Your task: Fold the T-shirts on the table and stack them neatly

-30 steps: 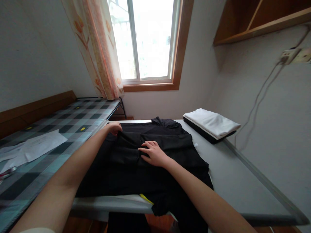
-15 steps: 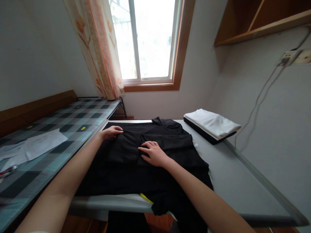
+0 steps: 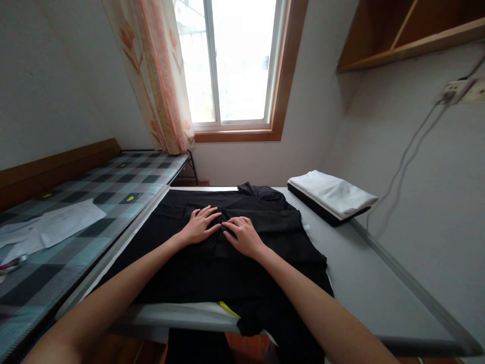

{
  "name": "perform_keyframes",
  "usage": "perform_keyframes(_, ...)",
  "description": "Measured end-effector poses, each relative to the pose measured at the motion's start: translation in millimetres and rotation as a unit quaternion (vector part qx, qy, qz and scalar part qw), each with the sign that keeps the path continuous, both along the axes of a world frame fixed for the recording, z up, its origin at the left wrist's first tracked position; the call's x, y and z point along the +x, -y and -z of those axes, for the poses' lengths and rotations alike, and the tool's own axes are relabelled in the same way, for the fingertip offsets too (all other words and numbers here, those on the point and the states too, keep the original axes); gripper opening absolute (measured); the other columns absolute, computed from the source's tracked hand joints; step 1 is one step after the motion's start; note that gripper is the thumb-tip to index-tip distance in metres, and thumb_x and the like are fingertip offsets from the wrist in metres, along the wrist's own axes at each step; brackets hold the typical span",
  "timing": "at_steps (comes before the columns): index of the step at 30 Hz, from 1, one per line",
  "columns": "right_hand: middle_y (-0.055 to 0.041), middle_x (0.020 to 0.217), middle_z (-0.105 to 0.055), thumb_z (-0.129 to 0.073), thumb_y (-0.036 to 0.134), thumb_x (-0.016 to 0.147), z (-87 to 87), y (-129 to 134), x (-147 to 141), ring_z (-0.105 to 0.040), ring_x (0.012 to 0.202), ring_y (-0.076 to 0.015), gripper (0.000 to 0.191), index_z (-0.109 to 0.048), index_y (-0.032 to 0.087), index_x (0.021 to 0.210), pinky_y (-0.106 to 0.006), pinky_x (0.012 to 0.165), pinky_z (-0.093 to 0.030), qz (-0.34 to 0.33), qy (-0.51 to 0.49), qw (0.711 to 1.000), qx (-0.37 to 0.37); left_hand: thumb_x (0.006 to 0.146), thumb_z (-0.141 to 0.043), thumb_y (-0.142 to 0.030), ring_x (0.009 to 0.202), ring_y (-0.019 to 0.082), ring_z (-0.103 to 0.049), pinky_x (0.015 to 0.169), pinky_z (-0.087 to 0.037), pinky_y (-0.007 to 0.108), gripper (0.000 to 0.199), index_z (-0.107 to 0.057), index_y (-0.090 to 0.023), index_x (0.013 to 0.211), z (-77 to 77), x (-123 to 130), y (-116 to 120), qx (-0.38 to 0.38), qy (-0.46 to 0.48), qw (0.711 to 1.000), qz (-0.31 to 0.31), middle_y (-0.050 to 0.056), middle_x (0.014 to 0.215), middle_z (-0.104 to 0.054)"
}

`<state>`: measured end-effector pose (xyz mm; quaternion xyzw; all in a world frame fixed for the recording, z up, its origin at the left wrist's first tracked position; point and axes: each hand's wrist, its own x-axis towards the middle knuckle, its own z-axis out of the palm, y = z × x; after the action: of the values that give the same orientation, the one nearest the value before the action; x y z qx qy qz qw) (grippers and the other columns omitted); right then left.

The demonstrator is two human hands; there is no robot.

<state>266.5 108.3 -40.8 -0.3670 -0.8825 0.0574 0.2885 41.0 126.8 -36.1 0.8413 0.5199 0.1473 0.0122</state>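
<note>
- Pale and smooth, the table (image 3: pixel 379 283) is covered over its left and middle part by a black shirt (image 3: pixel 227 283), which is spread flat, with one short sleeve (image 3: pixel 261 192) crumpled at the far side and dark cloth draped over the near edge.
- A folded panel (image 3: pixel 275 225) of black cloth is laid across the shirt's middle; whether it belongs to the shirt cannot be told.
- A small white tag (image 3: pixel 306 227) is shown at the shirt's right edge, and a yellow strip (image 3: pixel 229 309) is exposed beneath its near edge.
- The left hand (image 3: pixel 202 225) is rested palm down on the black cloth, its grip wide, with fingers extended and slightly spread.
- The right hand (image 3: pixel 244 236) is laid just beside it, its grip likewise wide and its fingers gently bent on the cloth.
- To the right, a white folded cloth (image 3: pixel 333 192) is stacked on a black folded cloth (image 3: pixel 335 219).
- To the left, papers (image 3: pixel 64 222) are scattered on a checked mattress (image 3: pixel 140 177).
- Beyond, a window (image 3: pixel 242 65) is flanked by a flowered curtain (image 3: pixel 161 91).
- A wooden shelf (image 3: pixel 417 30) is mounted above a wall socket (image 3: pixel 454 90), into which a cable (image 3: pixel 407 146) is plugged.
</note>
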Motion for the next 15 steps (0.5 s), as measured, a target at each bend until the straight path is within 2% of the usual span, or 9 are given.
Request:
perform_keyframes(4,-0.0142,0.140,-0.053,-0.042,0.045,0.098,3.1,-6.3,6.5,-0.039,0.135,-0.0285,0.049,-0.056,0.018,0.136,-0.046,0.111,-0.027,0.099,0.027,0.995,0.001,0.095,-0.038,-0.056,0.145,0.028,-0.026,0.116,-0.014,0.052,0.055,-0.043,-0.033,0.144,13.7,11.6,7.2,-0.005,-0.030,1.000,-0.003,0.004,0.156,-0.035)
perform_keyframes(6,-0.0152,0.146,-0.047,-0.040,0.051,0.097,6.3,-8.7,9.9,-0.034,0.139,-0.0321,0.055,-0.054,0.017,0.138,-0.051,0.112,-0.024,0.109,0.075,0.991,-0.019,0.095,-0.038,-0.055,0.144,0.027,-0.027,0.116,-0.016,0.051,0.054,-0.044,-0.034,0.144,13.9,12.9,6.6,-0.003,-0.030,1.000,-0.004,0.003,0.155,-0.036)
perform_keyframes(8,-0.0139,0.145,-0.048,-0.038,0.054,0.097,6.7,-11.8,14.7,-0.036,0.137,-0.0319,0.055,-0.055,0.019,0.137,-0.053,0.111,-0.025,0.107,0.100,0.988,-0.040,0.095,-0.038,-0.053,0.142,0.027,-0.032,0.115,-0.020,0.048,0.051,-0.048,-0.033,0.141,9.7,10.0,6.1,0.021,-0.024,0.999,-0.028,0.004,0.152,-0.042)
perform_keyframes(10,-0.0120,0.141,-0.053,-0.037,0.052,0.098,2.1,-17.1,24.0,-0.042,0.133,-0.0293,0.052,-0.057,0.021,0.134,-0.050,0.110,-0.027,0.119,0.095,0.987,-0.052,0.095,-0.040,-0.050,0.136,0.029,-0.039,0.112,-0.025,0.046,0.049,-0.053,-0.028,0.137,2.2,0.8,5.8,0.071,-0.019,0.992,-0.102,0.009,0.145,-0.050)
perform_keyframes(12,-0.0122,0.136,-0.057,-0.038,0.048,0.098,-6.7,-25.1,41.0,-0.049,0.125,-0.0277,0.048,-0.060,0.021,0.131,-0.046,0.106,-0.033,0.160,0.087,0.982,-0.059,0.093,-0.042,-0.048,0.128,0.035,-0.047,0.106,-0.032,0.048,0.051,-0.055,-0.022,0.134,-7.1,-16.0,4.5,0.109,-0.019,0.973,-0.201,0.016,0.135,-0.057)
perform_keyframes(13,-0.0130,0.133,-0.059,-0.040,0.047,0.098,-11.9,-29.8,52.7,-0.052,0.121,-0.0279,0.047,-0.061,0.020,0.130,-0.044,0.103,-0.036,0.190,0.088,0.976,-0.064,0.092,-0.043,-0.049,0.123,0.037,-0.051,0.102,-0.035,0.049,0.053,-0.056,-0.019,0.133,-11.6,-26.7,3.0,0.106,-0.016,0.964,-0.245,0.019,0.129,-0.059)
perform_keyframes(15,-0.0144,0.130,-0.059,-0.041,0.045,0.097,-21.4,-39.5,80.4,-0.055,0.114,-0.0299,0.046,-0.062,0.019,0.128,-0.044,0.096,-0.041,0.257,0.105,0.958,-0.075,0.089,-0.043,-0.054,0.112,0.038,-0.058,0.093,-0.042,0.048,0.056,-0.058,-0.016,0.127,-18.8,-49.4,-2.1,0.035,0.008,0.949,-0.312,0.020,0.119,-0.065)
